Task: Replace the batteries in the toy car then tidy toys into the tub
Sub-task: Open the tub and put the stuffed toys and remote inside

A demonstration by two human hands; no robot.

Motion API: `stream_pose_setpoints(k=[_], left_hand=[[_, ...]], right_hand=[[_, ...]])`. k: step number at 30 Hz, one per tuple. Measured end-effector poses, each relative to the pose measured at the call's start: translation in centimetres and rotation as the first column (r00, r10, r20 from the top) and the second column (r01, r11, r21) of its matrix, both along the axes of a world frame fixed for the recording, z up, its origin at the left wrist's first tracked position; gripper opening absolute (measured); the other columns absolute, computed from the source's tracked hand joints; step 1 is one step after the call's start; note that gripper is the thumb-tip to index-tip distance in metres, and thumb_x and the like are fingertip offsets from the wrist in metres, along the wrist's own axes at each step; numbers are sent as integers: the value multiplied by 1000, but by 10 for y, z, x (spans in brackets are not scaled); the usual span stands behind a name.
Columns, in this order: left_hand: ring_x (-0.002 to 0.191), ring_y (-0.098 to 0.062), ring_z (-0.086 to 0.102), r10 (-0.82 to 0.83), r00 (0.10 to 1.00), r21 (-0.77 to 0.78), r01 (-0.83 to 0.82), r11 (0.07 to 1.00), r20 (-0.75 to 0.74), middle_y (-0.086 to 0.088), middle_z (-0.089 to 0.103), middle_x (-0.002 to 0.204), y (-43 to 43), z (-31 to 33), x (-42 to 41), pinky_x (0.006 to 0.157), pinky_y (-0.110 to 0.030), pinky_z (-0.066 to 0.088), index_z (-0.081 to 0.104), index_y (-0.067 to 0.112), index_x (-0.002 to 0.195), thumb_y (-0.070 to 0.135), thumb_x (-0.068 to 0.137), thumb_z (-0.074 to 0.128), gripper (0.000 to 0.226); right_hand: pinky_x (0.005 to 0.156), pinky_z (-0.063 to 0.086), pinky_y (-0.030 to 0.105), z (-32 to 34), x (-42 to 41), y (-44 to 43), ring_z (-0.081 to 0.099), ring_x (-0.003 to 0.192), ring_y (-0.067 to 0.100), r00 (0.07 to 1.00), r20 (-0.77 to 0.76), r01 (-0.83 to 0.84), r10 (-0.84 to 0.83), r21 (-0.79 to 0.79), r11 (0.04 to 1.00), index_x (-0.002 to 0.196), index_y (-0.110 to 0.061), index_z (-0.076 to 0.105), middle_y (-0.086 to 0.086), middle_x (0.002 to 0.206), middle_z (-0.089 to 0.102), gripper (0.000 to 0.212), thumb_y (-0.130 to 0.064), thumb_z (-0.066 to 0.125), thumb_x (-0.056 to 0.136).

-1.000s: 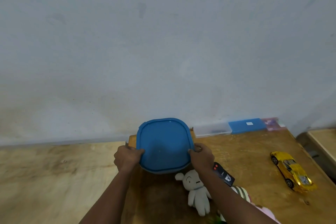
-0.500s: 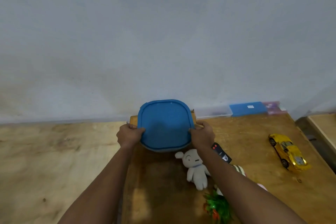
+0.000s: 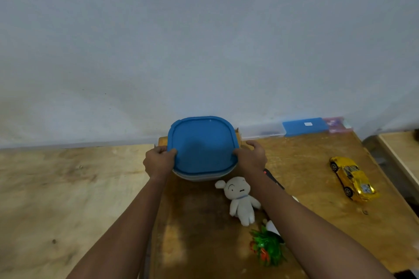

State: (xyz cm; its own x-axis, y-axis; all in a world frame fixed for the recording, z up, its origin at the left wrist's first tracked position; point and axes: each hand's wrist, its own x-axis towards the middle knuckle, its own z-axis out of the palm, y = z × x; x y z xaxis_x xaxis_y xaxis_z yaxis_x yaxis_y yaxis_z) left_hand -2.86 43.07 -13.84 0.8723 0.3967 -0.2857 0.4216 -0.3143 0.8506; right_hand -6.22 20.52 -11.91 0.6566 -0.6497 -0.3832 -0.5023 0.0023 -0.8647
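Pale wall (image 3: 204,41) backs a wooden desk (image 3: 306,165). Left hand (image 3: 159,162) grips the left rim of the blue-lidded tub (image 3: 203,145), fingers curled. Right hand (image 3: 250,158) grips its right rim. Tub is at the desk's far left end. White plush toy (image 3: 240,199) lies just near of it. Yellow toy car (image 3: 352,178) lies well apart, right.

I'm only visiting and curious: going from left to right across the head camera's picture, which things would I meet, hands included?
left hand → blue-lidded tub → right hand → blue box by the wall → yellow toy car
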Motion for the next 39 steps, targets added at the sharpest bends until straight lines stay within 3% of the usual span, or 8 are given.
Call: stream_pose_setpoints(k=[5,9,14,19,23,26,33,39], left_hand=[[89,-21,70,117,981,-166,-92,982,152,-6,75,99,-7,2,-23,72,-32,60,74,5,115,12,85,66,32],[103,-24,69,231,951,-156,-201,967,207,-6,71,121,-4,5,-56,89,-42,61,68,11,130,15,88,63,42],[103,-21,63,272,937,-61,-266,962,220,-4,65,124,0,11,-126,84,-34,54,65,12,131,16,88,64,43],[94,-27,65,192,969,82,-206,975,154,-14,65,110,6,0,-210,76,-39,51,67,13,129,38,76,49,62],[115,-31,58,149,986,194,-161,968,75,-14,59,131,3,-2,-262,94,-38,46,55,3,142,11,90,60,53],[115,-38,58,66,998,275,-67,959,12,-18,61,128,3,-7,-293,90,-37,46,59,1,135,7,84,64,51],[100,-38,62,4,993,334,37,942,-122,-15,67,116,13,-30,-310,80,-40,51,61,9,123,13,77,65,46],[110,-40,61,-11,978,373,90,923,-208,-14,65,122,21,-46,-287,92,-51,54,56,16,138,19,77,66,62]], right_hand=[[64,58,30,2,-20,7,65,83,12,992,107,50,-61,98,994,120,-22,60,-1,98,67,52,-5,77,74],[67,57,25,0,-52,11,65,86,8,982,156,-115,107,41,993,120,-21,57,-2,98,68,47,-11,79,80],[60,47,16,-2,-115,17,63,86,11,952,126,-272,278,-61,960,112,-22,61,-5,97,67,34,-18,78,82],[71,56,26,-18,-188,16,64,81,11,889,152,-401,432,-194,895,106,-20,69,-10,83,64,32,-14,82,77],[76,56,28,-32,-231,14,63,83,11,859,77,-477,506,-239,846,114,-18,72,-5,91,68,35,-17,80,80],[81,55,30,-40,-251,14,65,89,16,816,-21,-561,578,-273,782,114,-17,74,2,104,72,35,-20,80,80],[95,52,30,-53,-255,19,64,113,20,689,-223,-724,689,-245,645,125,-14,68,4,126,68,44,-14,77,82],[93,54,31,-62,-240,27,63,114,21,619,-320,-785,717,-239,571,129,-14,65,5,130,65,49,-6,71,80]])
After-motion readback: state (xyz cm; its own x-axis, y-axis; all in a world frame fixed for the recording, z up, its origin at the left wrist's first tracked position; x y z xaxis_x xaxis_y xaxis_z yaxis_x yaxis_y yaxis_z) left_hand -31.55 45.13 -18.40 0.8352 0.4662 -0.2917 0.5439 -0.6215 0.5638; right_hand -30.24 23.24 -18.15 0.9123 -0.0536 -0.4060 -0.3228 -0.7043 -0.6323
